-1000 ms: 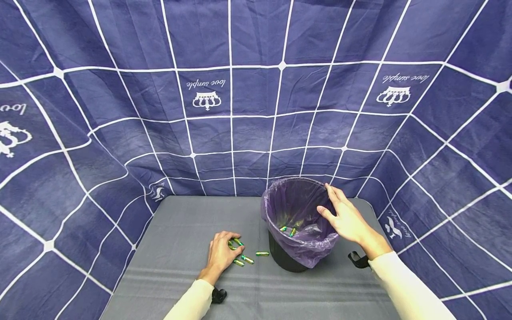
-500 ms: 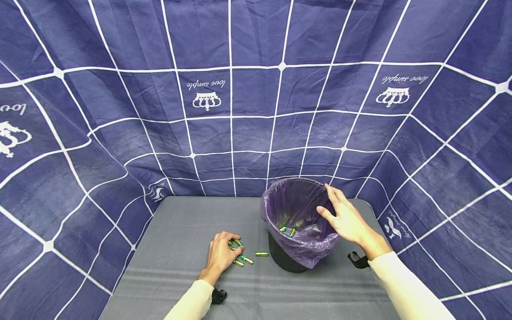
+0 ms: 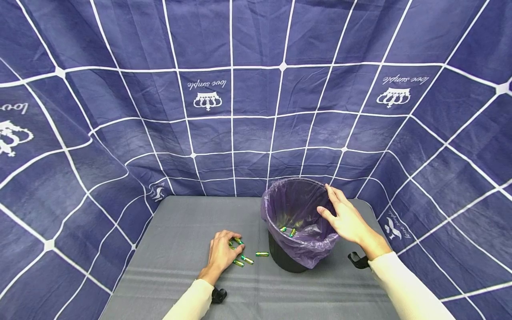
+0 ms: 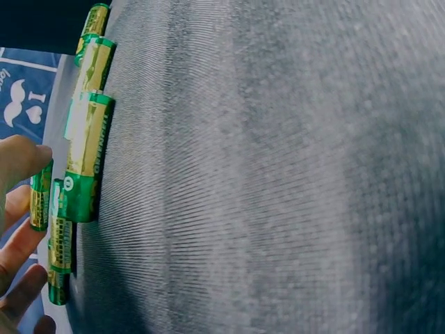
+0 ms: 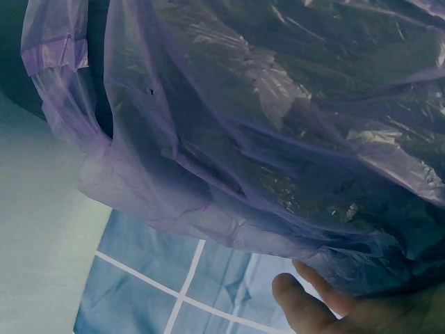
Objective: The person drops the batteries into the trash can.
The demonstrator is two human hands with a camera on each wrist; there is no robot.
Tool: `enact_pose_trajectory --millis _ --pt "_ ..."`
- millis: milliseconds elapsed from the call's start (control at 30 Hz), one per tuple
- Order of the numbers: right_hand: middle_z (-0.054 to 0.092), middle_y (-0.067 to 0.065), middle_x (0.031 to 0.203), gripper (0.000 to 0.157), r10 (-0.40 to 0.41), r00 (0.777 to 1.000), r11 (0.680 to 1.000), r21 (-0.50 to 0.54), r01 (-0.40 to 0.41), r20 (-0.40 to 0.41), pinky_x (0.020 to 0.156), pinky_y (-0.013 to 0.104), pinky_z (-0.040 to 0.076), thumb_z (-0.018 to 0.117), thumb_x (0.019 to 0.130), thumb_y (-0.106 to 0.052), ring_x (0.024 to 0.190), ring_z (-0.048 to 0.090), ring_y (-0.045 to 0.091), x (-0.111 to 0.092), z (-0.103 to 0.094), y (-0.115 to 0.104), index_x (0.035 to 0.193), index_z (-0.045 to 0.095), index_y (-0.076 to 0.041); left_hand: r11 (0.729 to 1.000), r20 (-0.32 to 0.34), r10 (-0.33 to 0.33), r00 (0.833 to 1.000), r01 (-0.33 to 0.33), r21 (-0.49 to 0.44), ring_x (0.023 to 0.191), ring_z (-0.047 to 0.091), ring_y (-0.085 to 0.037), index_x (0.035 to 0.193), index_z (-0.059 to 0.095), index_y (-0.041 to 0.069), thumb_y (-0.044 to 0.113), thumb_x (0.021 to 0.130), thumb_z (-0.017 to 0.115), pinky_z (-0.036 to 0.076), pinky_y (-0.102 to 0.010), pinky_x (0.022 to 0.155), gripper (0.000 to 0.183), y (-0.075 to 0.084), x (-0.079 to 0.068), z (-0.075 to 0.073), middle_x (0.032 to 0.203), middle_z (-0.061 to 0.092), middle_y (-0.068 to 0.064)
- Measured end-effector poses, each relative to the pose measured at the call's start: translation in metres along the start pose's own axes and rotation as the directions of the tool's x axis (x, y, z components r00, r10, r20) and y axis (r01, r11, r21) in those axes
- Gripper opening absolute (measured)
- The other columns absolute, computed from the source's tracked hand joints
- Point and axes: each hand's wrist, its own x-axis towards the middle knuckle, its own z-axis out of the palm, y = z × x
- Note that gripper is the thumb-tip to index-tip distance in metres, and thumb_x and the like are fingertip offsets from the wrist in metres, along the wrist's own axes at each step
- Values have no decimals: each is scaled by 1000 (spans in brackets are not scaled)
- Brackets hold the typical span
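Observation:
My left hand (image 3: 220, 251) is low over the grey table, pinching a green and gold battery (image 4: 40, 202) between thumb and fingers. Several more such batteries lie close by; in the left wrist view a large one (image 4: 87, 156) is nearest the camera, with another battery (image 4: 60, 250) beside the fingers. A single battery (image 3: 262, 254) lies apart, nearer the black bin (image 3: 286, 258). Inside the bin's purple liner (image 3: 308, 249), batteries (image 3: 293, 232) show. My right hand (image 3: 350, 220) rests at the bin's right rim, fingers extended, thumb over the opening.
Blue cloth (image 3: 256, 98) with white grid lines hangs behind the grey table (image 3: 192, 222) and along both sides. The bin stands right of centre, near the back cloth. Black straps (image 3: 358, 260) hang at both wrists.
Almost nothing differs: both hands, the bin and the loose batteries keep their places, and the view shifts very slightly.

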Motion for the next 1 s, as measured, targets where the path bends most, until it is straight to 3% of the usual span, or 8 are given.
enact_pose_trajectory --millis 333,1000 --pt "43 32 179 84 -6 1000 1000 -1 6 0 131 78 44 65 117 -41 162 51 61 0 -1 -2 181 31 3 1000 36 -2 999 3 -24 120 75 -33 115 90 21 26 88 100 57 -58 102 30 11 7 -12 118 84 -3" --pt "41 33 180 85 -5 1000 1000 -2 5 0 132 77 42 64 118 -42 163 49 61 0 0 0 181 29 4 989 -21 119 993 -120 -83 121 76 -31 118 90 21 26 88 102 56 -53 97 33 50 22 -48 122 85 -2"
